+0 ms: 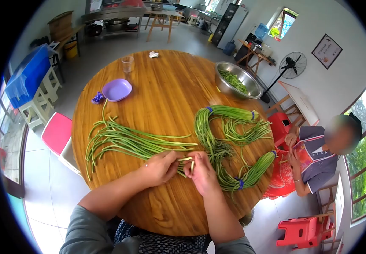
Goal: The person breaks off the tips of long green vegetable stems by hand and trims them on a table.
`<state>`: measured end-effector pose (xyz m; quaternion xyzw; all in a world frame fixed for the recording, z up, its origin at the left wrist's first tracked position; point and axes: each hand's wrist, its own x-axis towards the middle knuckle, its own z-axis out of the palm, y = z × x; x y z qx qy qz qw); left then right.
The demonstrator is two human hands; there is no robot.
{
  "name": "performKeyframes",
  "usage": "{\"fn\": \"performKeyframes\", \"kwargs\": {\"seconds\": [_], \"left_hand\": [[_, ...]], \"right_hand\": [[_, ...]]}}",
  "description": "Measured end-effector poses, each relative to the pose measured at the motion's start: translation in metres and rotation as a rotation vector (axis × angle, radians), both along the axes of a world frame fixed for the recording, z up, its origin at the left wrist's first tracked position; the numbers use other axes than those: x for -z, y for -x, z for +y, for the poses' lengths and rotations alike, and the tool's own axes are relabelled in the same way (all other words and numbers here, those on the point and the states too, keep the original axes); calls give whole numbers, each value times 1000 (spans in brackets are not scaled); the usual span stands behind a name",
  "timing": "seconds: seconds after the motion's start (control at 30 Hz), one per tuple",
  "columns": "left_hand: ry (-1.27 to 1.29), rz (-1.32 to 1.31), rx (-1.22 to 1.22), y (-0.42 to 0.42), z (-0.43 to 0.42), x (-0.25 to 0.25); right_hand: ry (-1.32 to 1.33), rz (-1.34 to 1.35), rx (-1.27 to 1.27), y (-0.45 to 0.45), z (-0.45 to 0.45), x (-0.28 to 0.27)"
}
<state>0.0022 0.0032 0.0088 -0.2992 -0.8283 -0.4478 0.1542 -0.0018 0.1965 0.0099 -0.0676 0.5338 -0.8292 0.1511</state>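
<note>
My left hand [161, 169] and my right hand [202, 172] meet near the front of the round wooden table [166, 207]. Between the closed fingers of both hands runs the pale end of a garlic scape [185, 159], and a short pale piece [192, 166] shows at my right fingers. Loose garlic scapes [128, 142] fan out leftward beyond my left hand. To the right of my hands lie bundles of garlic scapes [229, 111], bound with blue ties [241, 183], their thin tips tangled in the middle.
A steel bowl [255, 88] with cut green pieces stands at the table's back right. Toward the back left are a purple bowl [117, 90], a clear cup [127, 64] and a bunch of blue-purple ties [97, 98]. At the right sits another person [314, 163], hands raised together.
</note>
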Motion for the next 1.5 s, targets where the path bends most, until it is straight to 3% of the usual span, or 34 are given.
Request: {"fn": "performKeyframes", "kwargs": {"seconds": [0.17, 0.27, 0.63, 0.7, 0.73, 0.77, 0.87, 0.93, 1.1, 1.27, 1.37, 1.5], "left_hand": [[1, -28, 0, -2, 2, 2], [88, 54, -55, 3, -4, 0], [36, 94, -47, 4, -1, 0], [32, 89, -68, 1, -1, 3], [1, 2, -132, 1, 2, 5], [-27, -85, -195, 0, 4, 7], [-121, -123, -230, -1, 7, 4], [-129, -105, -181, 2, 6, 3], [-133, -136, -35, 2, 3, 0], [-132, -108, 46, 4, -5, -1], [-140, -64, 94, 4, -6, -3], [-111, -29, 126, 6, -7, 0]], "right_hand": [[-371, 197, 39, 1, -8, 8], [-285, 135, 90, 2, -3, 5], [-289, 60, 49, 0, -2, -1], [-864, 526, 233, -4, -8, -2], [-983, 865, 358, -6, -17, 1], [-1007, 906, 394, -13, -27, -1], [-1002, 935, 467, -11, -27, 4], [-818, 674, 410, -9, -19, 4], [-701, 453, 278, -4, -3, 5], [-242, 197, 71, 0, -2, 2], [-159, 31, -19, 0, 4, -4], [-128, 24, -47, 2, 6, -1]]}}
